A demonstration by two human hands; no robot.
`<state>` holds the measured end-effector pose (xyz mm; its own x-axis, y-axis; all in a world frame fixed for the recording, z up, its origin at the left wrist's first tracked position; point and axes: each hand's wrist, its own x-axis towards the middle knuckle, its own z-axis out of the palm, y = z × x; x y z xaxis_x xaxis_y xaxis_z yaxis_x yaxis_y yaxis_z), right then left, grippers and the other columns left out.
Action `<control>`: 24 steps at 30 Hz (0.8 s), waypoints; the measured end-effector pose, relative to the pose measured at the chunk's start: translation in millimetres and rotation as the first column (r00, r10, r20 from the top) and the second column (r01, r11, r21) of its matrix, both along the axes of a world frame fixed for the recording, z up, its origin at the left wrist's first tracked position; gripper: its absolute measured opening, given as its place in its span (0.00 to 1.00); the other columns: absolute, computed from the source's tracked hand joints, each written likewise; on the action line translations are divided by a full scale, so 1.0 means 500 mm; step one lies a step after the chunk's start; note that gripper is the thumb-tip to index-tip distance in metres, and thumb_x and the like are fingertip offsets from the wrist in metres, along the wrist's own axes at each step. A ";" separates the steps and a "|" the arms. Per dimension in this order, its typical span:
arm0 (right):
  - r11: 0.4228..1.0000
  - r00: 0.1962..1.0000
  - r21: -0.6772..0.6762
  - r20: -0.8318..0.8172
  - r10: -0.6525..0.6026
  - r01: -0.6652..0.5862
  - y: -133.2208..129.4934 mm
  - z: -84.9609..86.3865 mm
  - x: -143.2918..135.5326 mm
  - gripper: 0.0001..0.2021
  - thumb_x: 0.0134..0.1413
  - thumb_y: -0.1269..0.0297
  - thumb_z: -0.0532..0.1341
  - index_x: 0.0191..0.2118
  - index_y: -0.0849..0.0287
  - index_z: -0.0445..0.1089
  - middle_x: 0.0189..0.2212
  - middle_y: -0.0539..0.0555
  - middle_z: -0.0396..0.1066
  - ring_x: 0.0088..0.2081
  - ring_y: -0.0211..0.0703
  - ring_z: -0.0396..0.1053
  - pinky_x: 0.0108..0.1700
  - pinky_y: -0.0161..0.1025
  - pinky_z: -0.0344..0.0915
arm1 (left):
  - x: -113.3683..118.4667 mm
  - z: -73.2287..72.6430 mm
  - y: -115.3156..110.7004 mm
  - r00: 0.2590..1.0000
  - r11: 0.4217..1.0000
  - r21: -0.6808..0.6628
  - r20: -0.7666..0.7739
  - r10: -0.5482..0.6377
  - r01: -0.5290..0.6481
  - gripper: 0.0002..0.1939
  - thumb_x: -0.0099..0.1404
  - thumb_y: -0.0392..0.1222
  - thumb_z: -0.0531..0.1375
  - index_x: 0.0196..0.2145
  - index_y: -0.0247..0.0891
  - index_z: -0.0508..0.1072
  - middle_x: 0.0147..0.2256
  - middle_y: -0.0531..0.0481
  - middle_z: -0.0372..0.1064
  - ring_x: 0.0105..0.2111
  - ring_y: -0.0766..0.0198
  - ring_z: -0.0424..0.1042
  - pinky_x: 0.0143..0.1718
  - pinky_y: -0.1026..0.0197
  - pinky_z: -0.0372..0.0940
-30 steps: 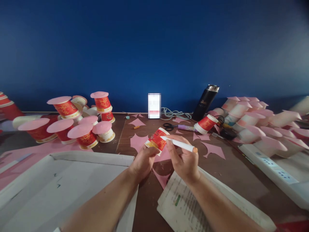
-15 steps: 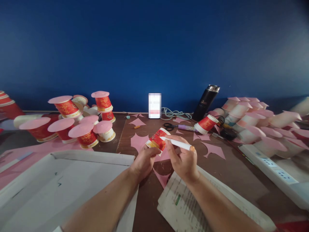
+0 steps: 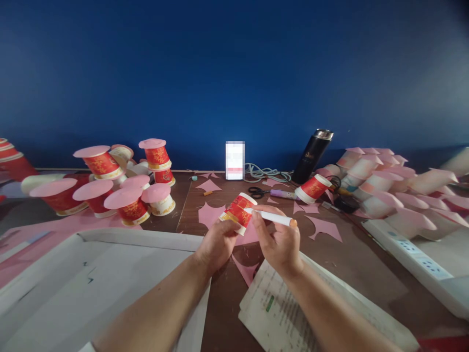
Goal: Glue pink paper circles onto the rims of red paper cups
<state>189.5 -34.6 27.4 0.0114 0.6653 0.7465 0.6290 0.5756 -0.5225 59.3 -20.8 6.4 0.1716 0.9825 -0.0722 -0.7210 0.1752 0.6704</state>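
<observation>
A red paper cup [image 3: 238, 211] with a gold band lies tilted in my left hand [image 3: 218, 244], whose fingers are closed around its lower side. My right hand [image 3: 280, 239] pinches a white marker [image 3: 273, 217] with an orange end. The marker's tip touches or nearly touches the cup's red side; I cannot tell which. Thin square-like lines show on the cup near the tip. Beneath both hands, pink paper scraps [image 3: 209, 215] lie on the brown table [image 3: 223, 318].
Cups topped with pink discs [image 3: 126, 196] stand at left; many more [image 3: 388, 200] pile up at right. Beyond my hands are scissors [image 3: 258, 192], a phone [image 3: 235, 161], a black flask [image 3: 311, 156] and another red cup [image 3: 312, 188]. A white box lid [image 3: 139, 283], newspaper [image 3: 273, 298] and power strip [image 3: 414, 259] lie nearer.
The cup has turned slightly in my left hand, so a different part of its printed side faces up, with square-like lines now showing. The marker has shifted only a little.
</observation>
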 end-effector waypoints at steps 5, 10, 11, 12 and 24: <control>1.000 1.000 -0.003 0.016 -0.026 0.026 0.002 0.001 -0.001 0.06 0.57 0.65 0.59 0.39 0.57 0.72 0.36 0.52 0.75 0.37 0.38 0.74 0.39 0.32 0.68 | -0.001 0.003 0.001 1.000 0.999 -0.041 0.009 0.025 -0.024 0.13 0.42 0.28 0.60 0.29 0.33 0.74 0.33 0.48 0.73 0.39 0.62 0.69 0.49 0.58 0.59; 1.000 1.000 -0.012 0.016 -0.026 0.027 -0.001 0.001 0.001 0.06 0.57 0.65 0.59 0.39 0.56 0.72 0.36 0.52 0.76 0.37 0.39 0.74 0.38 0.32 0.68 | -0.003 0.000 0.002 0.999 0.999 -0.045 0.011 0.031 -0.030 0.12 0.43 0.28 0.60 0.29 0.34 0.74 0.33 0.48 0.72 0.38 0.62 0.69 0.48 0.58 0.59; 1.000 1.000 -0.017 0.014 -0.024 0.025 -0.001 0.001 0.001 0.06 0.57 0.65 0.59 0.39 0.56 0.72 0.36 0.52 0.75 0.37 0.39 0.74 0.38 0.32 0.68 | -0.003 -0.001 0.002 0.999 0.998 -0.051 0.009 0.035 -0.034 0.11 0.43 0.28 0.60 0.28 0.34 0.74 0.33 0.49 0.72 0.38 0.62 0.69 0.47 0.59 0.60; 1.000 1.000 -0.020 0.009 -0.021 0.022 -0.001 0.001 0.002 0.06 0.57 0.65 0.59 0.39 0.56 0.72 0.36 0.52 0.75 0.37 0.39 0.74 0.38 0.32 0.69 | -0.003 -0.001 0.002 0.999 0.998 -0.057 0.008 0.036 -0.036 0.11 0.43 0.28 0.60 0.28 0.34 0.74 0.32 0.49 0.72 0.37 0.62 0.69 0.46 0.59 0.60; 0.990 0.891 -0.073 -0.448 0.073 -0.118 0.016 -0.010 0.002 0.11 0.61 0.62 0.55 0.47 0.54 0.69 0.36 0.53 0.73 0.32 0.39 0.73 0.37 0.40 0.71 | -0.010 0.011 0.000 0.996 0.991 -0.131 0.085 0.036 -0.025 0.07 0.43 0.27 0.58 0.23 0.34 0.71 0.27 0.50 0.69 0.34 0.63 0.68 0.42 0.59 0.61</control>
<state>190.4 -26.4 22.3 0.2592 0.7480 0.6110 0.2632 0.5540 -0.7898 54.1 -20.6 11.8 0.1531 0.9707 -0.1853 -0.7818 0.2336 0.5781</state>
